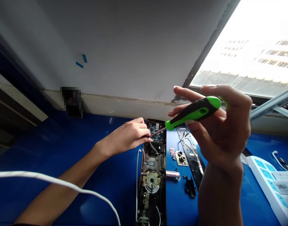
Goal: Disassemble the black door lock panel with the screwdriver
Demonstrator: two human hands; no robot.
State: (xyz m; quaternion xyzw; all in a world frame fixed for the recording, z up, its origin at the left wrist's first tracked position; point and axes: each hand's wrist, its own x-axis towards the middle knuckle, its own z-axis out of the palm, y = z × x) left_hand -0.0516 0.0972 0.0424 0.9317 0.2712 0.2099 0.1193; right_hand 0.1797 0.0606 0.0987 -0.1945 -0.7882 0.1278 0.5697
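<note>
Blue bench (52, 147) meets wall (111, 53) behind lock panel (153, 175); right hand (219, 135) grips screwdriver (193, 111).

Narrow room above lock body (151, 175), below wall (111, 56), screwdriver (193, 111) and right hand (219, 138) across that gap, white cable (52, 177) over left forearm (73, 175), strip of bench (257, 204) between backplate (190, 153) and power strip (268, 185), right wrist (219, 188) partly in the way

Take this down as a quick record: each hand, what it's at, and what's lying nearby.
Right hand: holds a green-and-black screwdriver
Screwdriver shaft: reaches toward the circuit board
Left hand: fingertips beside the shaft, at the board's edge
Board housing: opened electronic door lock
Nearby: black metal plate with white wire; power strip
Surface: blue table
</note>
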